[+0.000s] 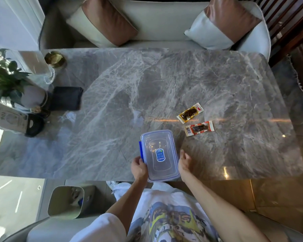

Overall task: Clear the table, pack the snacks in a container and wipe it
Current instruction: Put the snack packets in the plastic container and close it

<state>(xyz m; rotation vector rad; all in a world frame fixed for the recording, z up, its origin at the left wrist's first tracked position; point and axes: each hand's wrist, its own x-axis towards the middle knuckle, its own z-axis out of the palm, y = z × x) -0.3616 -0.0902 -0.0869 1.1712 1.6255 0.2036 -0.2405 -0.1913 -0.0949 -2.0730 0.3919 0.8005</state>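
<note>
A clear plastic container (159,155) with a blue-trimmed lid and blue side latch sits at the near edge of the grey marble table (112,102). My left hand (138,169) grips its left side near the latch. My right hand (184,162) touches its right side with fingers curled. Two small snack packets lie to the right beyond it: a yellow-edged one (190,113) and a red-and-white one (199,128). A folded dark cloth (66,98) lies at the table's left.
At the left end stand a potted plant (5,81), a clear glass vase (45,74), a gold round dish (55,58) and a paper bag with a black handle (12,117). A bin (66,201) stands on the floor at near left. A sofa with two cushions lies beyond.
</note>
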